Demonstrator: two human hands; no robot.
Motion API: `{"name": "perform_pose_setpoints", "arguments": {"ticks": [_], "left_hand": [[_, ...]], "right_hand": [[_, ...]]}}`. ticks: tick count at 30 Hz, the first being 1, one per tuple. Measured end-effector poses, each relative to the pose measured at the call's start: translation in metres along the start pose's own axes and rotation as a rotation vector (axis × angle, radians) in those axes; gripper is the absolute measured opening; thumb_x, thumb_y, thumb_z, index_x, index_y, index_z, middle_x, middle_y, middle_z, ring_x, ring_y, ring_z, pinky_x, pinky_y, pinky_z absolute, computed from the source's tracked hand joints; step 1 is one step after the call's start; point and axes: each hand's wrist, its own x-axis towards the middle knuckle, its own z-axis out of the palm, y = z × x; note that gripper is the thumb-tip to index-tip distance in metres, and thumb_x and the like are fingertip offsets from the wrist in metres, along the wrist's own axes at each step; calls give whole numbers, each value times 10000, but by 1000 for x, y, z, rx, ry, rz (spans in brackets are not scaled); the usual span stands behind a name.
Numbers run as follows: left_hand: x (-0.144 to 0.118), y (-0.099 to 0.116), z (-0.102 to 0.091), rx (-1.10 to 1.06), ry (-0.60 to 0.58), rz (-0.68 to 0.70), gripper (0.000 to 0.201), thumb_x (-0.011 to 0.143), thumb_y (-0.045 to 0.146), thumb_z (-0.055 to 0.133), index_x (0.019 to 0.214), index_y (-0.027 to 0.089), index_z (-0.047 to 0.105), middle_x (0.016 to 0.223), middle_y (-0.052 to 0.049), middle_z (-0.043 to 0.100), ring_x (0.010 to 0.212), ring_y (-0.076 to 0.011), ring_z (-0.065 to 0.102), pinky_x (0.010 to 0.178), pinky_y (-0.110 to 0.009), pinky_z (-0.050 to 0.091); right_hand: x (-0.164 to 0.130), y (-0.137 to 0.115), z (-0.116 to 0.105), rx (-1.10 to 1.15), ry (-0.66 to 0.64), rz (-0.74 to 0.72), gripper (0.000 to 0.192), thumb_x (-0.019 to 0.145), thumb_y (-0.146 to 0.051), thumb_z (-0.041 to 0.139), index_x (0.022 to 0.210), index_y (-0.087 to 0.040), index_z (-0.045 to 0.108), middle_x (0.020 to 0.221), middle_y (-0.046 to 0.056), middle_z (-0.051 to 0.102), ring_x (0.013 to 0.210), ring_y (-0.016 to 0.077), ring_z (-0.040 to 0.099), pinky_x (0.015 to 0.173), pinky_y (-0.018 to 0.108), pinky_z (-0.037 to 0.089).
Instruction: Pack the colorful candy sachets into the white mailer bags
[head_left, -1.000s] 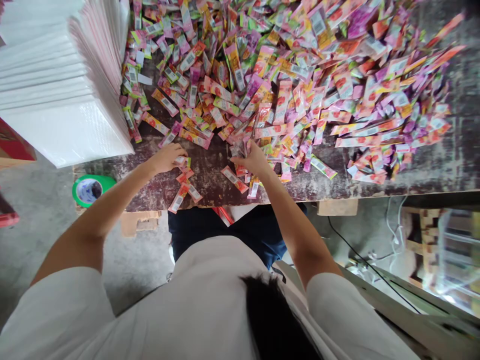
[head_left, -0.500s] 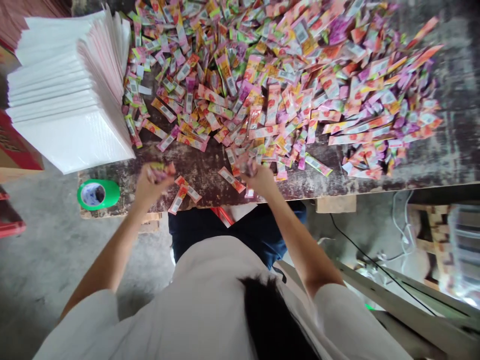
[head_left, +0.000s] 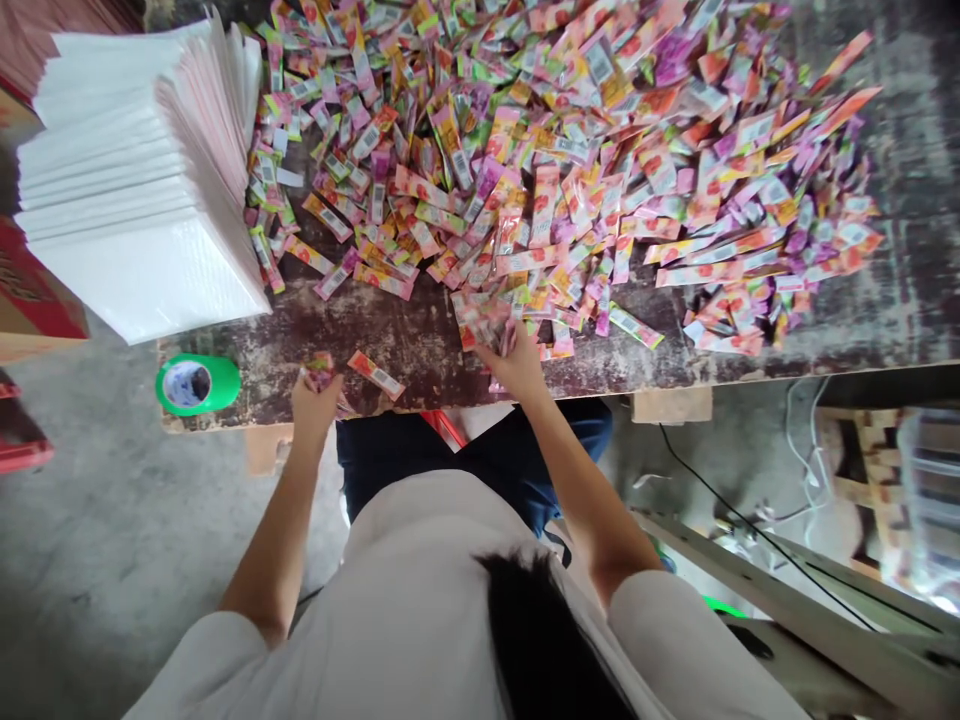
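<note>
Worn tabletop [head_left: 420, 345]: left hand [head_left: 315, 395] drawn back to edge, clutching sachets [head_left: 321, 368]; right hand [head_left: 514, 360] still gripping bundle [head_left: 484, 318].

White short-sleeved shirt, dark blue trousers, dark hair at bottom edge; forearms bare, no watch or rings visible.

Worn dark wooden table [head_left: 911, 300], grey concrete floor [head_left: 97, 560], black cable [head_left: 697, 490] trailing below, soft daylight
</note>
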Motion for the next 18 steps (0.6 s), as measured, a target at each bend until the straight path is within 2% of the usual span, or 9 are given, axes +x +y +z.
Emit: {"name": "perform_pose_setpoints", "arguments": {"ticks": [3,5,8,11,13,15,18], "left_hand": [[-5,14,23,176,-60,-112,471,654,589,753,886,203,616,863,-144,721,855,-338,698,727,-437,528],[-6,24,40,288,-95,-91,494,639,642,752,849,211,632,873,-184,727,896,-390,699,736,-476,519],[-2,37,56,347,-137,-18,391,691,575,735,833,218,664,876,-186,734,921,-398,702,735,-466,510],[2,43,55,367,-190,89,239,741,410,701,878,214,683,927,-163,732,950,-365,699,758,-434,506],[7,44,47,345,-162,251,209,751,323,670,928,211,680,1029,-147,717,1000,-333,681,803,-416,508],[19,47,34,332,-122,384,226,756,273,648,971,205,669,1036,-123,704,986,-307,672,817,-402,509],[57,60,18,410,-113,496,251,757,216,632,1007,203,658,909,-94,696,936,-305,664,817,-409,494]], "right_hand": [[25,-13,6,-196,9,111,515,753,-424,738,1166,-184,547,986,108,701,926,300,667,790,384,506],[39,-26,18,-373,-57,180,442,785,-379,721,1134,-142,587,1020,176,710,982,329,675,823,393,495],[46,-41,34,-502,-154,212,293,835,-295,643,1067,-115,647,1026,217,714,1003,338,681,834,385,487],[36,-44,37,-499,-171,101,286,819,-201,593,1081,-115,666,1065,215,700,1038,339,661,856,390,482],[24,-37,28,-443,-176,-46,311,786,-162,583,1085,-138,668,1141,197,674,1090,332,626,893,403,475],[15,-23,8,-309,-214,-124,288,771,-184,595,1051,-176,662,1113,140,676,1046,298,620,884,398,483],[21,0,-31,-141,-199,-68,307,775,-272,633,1072,-195,627,926,64,678,852,248,615,788,373,493]]}}
